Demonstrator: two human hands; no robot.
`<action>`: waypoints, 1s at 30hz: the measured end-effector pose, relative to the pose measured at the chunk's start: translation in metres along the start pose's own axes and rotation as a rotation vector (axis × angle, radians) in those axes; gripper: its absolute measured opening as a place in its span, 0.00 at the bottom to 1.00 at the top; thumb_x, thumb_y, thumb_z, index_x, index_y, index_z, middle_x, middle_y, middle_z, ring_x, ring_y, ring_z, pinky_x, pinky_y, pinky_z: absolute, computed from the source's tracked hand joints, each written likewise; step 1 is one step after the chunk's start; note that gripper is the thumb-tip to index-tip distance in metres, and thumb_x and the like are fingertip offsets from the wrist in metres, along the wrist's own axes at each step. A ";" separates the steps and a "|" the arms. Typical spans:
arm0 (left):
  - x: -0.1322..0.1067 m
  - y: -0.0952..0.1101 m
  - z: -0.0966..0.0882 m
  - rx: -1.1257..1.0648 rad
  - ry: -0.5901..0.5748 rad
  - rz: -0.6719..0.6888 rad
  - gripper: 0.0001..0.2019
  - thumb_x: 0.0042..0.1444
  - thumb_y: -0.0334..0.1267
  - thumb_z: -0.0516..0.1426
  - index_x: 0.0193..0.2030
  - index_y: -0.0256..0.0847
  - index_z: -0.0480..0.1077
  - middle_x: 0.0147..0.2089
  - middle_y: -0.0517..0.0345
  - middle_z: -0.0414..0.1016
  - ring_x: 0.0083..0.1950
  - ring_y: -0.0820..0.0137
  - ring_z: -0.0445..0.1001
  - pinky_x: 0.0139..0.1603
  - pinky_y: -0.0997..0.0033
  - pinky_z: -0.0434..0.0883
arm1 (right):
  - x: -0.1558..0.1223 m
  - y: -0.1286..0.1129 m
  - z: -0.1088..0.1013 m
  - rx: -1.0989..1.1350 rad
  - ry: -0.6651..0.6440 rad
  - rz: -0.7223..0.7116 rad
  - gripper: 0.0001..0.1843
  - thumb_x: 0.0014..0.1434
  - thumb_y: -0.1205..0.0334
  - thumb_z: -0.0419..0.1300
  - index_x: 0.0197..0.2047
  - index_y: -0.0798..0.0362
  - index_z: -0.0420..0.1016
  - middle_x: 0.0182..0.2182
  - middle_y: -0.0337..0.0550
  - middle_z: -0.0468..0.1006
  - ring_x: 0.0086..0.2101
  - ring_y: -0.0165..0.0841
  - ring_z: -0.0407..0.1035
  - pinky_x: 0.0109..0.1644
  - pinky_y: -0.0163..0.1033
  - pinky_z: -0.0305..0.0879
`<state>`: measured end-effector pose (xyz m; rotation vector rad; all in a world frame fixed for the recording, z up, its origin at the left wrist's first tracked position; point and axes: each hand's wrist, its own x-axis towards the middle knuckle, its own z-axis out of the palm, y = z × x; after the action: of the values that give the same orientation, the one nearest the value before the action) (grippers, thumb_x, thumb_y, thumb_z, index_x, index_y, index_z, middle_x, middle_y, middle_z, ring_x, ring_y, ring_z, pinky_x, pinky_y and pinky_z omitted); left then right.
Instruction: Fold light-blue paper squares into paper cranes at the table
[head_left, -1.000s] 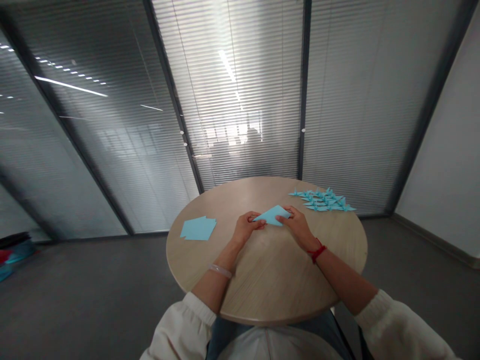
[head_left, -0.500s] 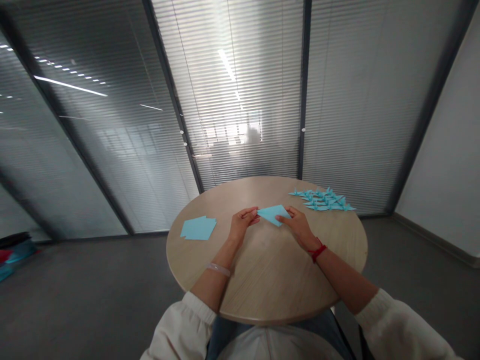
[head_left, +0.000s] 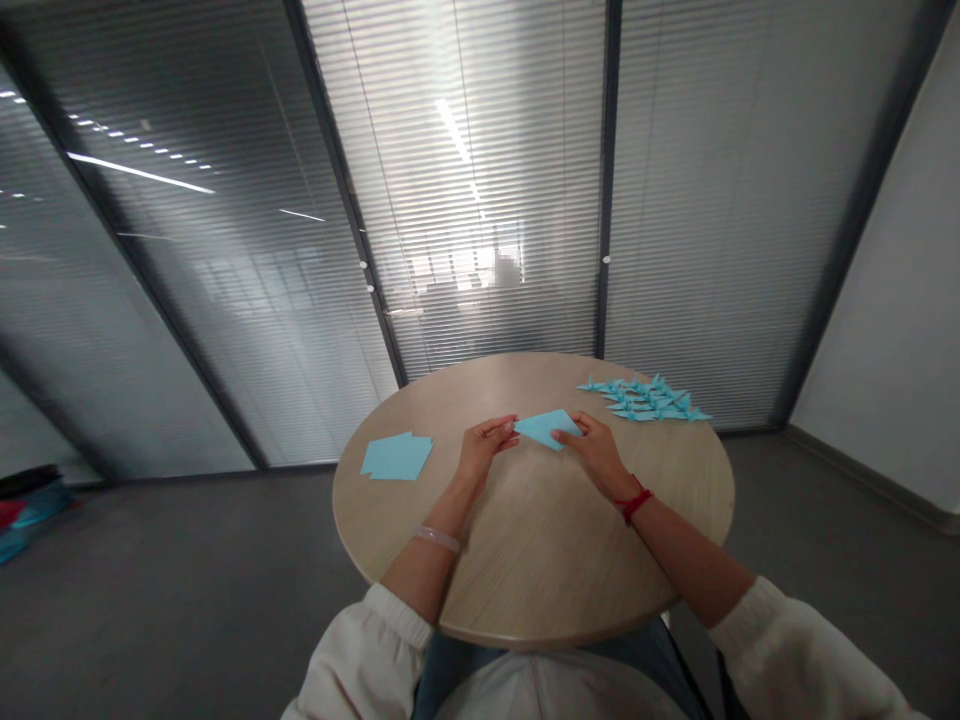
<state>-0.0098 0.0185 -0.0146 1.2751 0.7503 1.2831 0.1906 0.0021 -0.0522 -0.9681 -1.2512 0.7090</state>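
Observation:
A folded light-blue origami paper (head_left: 541, 427), kite-shaped with its narrow tip pointing left, is held above the round table between both hands. My left hand (head_left: 486, 444) pinches the narrow tip between thumb and fingers. On the wide end, my right hand (head_left: 595, 446) is closed, its thumb on the near face and its fingers behind the paper. The fingers behind the paper are partly hidden.
Flat blue paper sheets (head_left: 397, 457) lie overlapping on the left of the wooden table (head_left: 555, 560). Several folded blue paper cranes (head_left: 651, 400) stand grouped at the back right. Glass panels with blinds (head_left: 487, 180) rise behind the table.
Almost nothing differs; the held paper has tilted very slightly, while both hands keep their grip in the same place.

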 end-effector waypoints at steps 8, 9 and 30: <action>0.000 -0.002 0.001 0.016 -0.035 -0.058 0.21 0.40 0.42 0.67 0.41 0.32 0.76 0.36 0.51 0.78 0.35 0.70 0.76 0.45 0.65 0.74 | -0.002 0.000 0.001 -0.015 -0.031 -0.023 0.23 0.42 0.50 0.67 0.39 0.55 0.74 0.33 0.43 0.78 0.32 0.36 0.71 0.36 0.39 0.67; 0.000 -0.003 0.001 0.029 -0.039 -0.066 0.21 0.40 0.41 0.67 0.41 0.32 0.76 0.35 0.51 0.78 0.34 0.70 0.76 0.45 0.66 0.74 | -0.002 0.000 0.001 -0.019 -0.035 -0.027 0.23 0.42 0.49 0.67 0.39 0.55 0.74 0.33 0.43 0.78 0.32 0.36 0.71 0.35 0.39 0.67; -0.001 -0.002 0.006 0.043 -0.014 -0.036 0.16 0.43 0.40 0.66 0.37 0.31 0.76 0.33 0.53 0.78 0.33 0.70 0.76 0.41 0.67 0.76 | 0.000 0.000 0.002 0.029 -0.047 -0.001 0.23 0.42 0.51 0.68 0.40 0.55 0.73 0.35 0.44 0.78 0.33 0.36 0.71 0.38 0.40 0.67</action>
<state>-0.0034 0.0164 -0.0152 1.2982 0.7913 1.2336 0.1882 0.0027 -0.0525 -0.9314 -1.2790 0.7509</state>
